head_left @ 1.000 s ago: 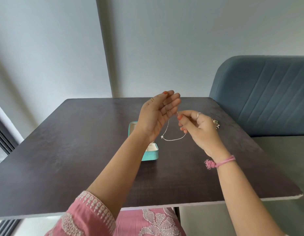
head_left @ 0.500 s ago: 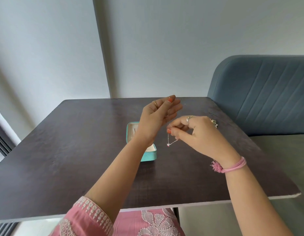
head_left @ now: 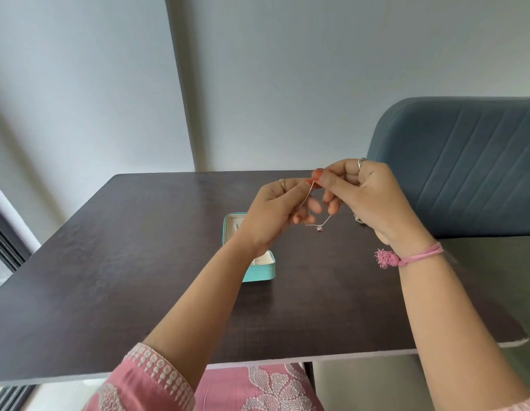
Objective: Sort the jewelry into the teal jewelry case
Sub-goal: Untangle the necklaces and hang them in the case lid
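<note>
A thin silver necklace [head_left: 319,227] with a small pendant hangs in a loop between my two hands, above the table. My left hand [head_left: 275,212] pinches one end of the chain with curled fingers. My right hand [head_left: 367,197] pinches the other end at its fingertips, close against the left fingertips. The open teal jewelry case [head_left: 259,272] with a cream lining sits on the dark table [head_left: 109,277] below my left wrist, which hides its middle. A small silver jewelry piece [head_left: 359,219] lies on the table behind my right hand, mostly hidden.
A blue-grey upholstered chair [head_left: 465,161] stands against the table's right side. The table's near edge [head_left: 287,361] runs just above my pink clothing. A grey wall is behind the table and a dark window frame [head_left: 5,238] is at the left.
Both hands rose and came together, fingertips now meeting. The left hand went from open palm to pinching the chain. The necklace loop hangs between the hands, pendant at its lowest point.
</note>
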The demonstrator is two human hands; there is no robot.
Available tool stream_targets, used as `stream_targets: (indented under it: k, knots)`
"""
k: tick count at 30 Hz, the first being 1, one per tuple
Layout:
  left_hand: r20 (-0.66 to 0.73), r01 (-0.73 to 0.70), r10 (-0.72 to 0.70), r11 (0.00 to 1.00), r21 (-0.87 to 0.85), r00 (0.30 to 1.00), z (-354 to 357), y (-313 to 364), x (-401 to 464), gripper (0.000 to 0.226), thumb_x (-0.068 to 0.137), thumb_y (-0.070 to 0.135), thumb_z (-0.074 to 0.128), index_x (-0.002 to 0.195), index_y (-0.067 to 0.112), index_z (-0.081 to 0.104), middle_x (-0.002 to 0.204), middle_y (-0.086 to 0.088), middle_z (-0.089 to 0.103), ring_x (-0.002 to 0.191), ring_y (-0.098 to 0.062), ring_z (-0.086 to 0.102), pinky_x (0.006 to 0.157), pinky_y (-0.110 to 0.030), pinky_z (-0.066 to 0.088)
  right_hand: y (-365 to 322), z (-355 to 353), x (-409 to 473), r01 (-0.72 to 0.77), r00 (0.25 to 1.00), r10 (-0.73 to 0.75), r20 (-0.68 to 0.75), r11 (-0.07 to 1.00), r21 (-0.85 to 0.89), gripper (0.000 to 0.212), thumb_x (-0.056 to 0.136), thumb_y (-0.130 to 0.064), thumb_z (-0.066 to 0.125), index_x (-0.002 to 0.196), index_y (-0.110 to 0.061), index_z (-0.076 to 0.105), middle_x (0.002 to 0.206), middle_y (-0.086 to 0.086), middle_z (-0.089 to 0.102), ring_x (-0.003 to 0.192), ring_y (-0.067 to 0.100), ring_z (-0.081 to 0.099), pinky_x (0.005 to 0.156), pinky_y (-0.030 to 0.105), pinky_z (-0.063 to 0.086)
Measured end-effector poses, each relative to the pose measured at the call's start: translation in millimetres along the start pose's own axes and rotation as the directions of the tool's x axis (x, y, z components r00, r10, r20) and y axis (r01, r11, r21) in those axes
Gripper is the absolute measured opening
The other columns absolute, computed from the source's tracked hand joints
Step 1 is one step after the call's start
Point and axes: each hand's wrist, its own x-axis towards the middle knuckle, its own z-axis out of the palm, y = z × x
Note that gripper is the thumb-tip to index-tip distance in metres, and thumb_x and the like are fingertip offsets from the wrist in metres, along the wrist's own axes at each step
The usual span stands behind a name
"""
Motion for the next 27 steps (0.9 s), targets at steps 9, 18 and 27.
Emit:
stream_targets:
  k: [9,18,27]
  knots:
    - [0.013,0.089,-0.089,0.962,-0.260,0.996,0.9,3.9,-0.3,0.034,0.097,0.027,0.048,0.082,0.008,0.071,0.046,0.005,0.036,0.039,-0.006,0.028,0.051,-0.020,0.044,9.0,9.8,-1.7,-0.072,0.994,0.087,-0.066,0.975,0.209,0.014,0.084,-0.024,0.071,0.085,-0.010,0.070,0.074,0.017,0.071,0.046,0.013,0.053,0.065,0.037,0.052]
    - [-0.082,0.023,-0.076,0.859,-0.511,0.994,-3.3,5.8,2.7,0.028,0.098,0.023,0.048,0.103,0.003,0.066,0.059,0.002,0.053,0.043,-0.005,0.048,0.061,-0.018,0.053,34.9,28.0,-23.4,-0.103,0.994,0.104,0.013,0.949,0.297,0.018,0.079,-0.029,0.066,0.086,-0.012,0.068,0.062,0.001,0.063,0.055,0.011,0.055,0.061,0.022,0.050]
    - [-0.176,-0.086,-0.005,0.859,-0.505,0.984,-9.0,-1.5,2.2,0.025,0.097,0.011,0.046,0.117,0.002,0.058,0.112,-0.013,0.069,0.091,-0.017,0.070,0.086,-0.029,0.055,58.9,47.8,-40.9,-0.004,1.000,0.008,-0.018,0.979,0.203,0.005,0.085,-0.013,0.067,0.088,-0.011,0.071,0.097,-0.001,0.061,0.088,0.003,0.062,0.081,0.022,0.050]
